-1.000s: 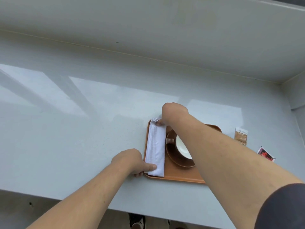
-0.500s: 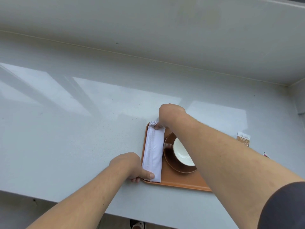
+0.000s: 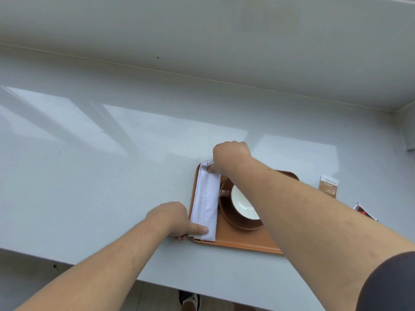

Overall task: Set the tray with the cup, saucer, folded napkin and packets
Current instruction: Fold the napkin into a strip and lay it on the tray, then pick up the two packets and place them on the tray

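An orange tray (image 3: 244,242) lies on the grey counter near its front edge. On the tray's left side a folded white napkin (image 3: 205,203) lies lengthwise. My left hand (image 3: 175,219) pinches its near end, thumb on top. My right hand (image 3: 231,157) pinches its far end. Right of the napkin a brown saucer (image 3: 238,223) carries a cup with a white inside (image 3: 241,204), partly hidden by my right forearm. A brown packet (image 3: 328,185) and a red packet (image 3: 365,211) lie on the counter right of the tray.
The grey counter (image 3: 112,176) stretches wide to the left and meets a wall (image 3: 202,30) at the back. A side wall closes it at the far right. A shoe (image 3: 189,300) shows on the floor below the counter's front edge.
The view has shifted slightly. Both hands stay at the napkin's two ends, and the napkin keeps its place on the tray's left side.
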The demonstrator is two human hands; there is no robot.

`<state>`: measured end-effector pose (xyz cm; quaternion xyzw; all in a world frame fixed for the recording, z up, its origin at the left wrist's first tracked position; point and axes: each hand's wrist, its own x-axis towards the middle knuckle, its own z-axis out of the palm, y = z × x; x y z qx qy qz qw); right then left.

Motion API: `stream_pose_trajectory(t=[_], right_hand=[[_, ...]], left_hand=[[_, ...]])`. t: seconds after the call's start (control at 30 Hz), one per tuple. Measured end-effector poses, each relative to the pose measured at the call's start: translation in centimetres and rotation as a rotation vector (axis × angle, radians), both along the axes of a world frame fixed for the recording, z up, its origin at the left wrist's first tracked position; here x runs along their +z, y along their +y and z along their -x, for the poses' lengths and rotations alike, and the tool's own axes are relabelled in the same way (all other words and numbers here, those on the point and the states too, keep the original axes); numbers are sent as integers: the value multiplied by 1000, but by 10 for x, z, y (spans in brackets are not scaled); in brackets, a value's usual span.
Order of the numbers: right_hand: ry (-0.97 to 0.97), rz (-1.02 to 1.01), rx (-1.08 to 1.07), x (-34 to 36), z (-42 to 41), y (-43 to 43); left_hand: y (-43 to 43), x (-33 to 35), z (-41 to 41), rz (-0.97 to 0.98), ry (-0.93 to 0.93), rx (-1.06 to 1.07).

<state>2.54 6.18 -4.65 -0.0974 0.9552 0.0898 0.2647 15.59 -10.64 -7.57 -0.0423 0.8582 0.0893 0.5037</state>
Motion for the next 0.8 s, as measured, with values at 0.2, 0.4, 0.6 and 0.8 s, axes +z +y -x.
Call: stream_pose_trajectory(t=[0.2,0.4,0.6,0.8], right_hand=[[205,216,106,15,-22,36],[312,416,-175,25,-51,114],[327,445,-390,33,-88,211],[303,361,-602,33,-137,296]], left_hand=[[4,19,19,-40,615,220],[64,41,57,-300,789,162],[157,57,69,-418,797,30],[246,56,69,-437,675,-169]])
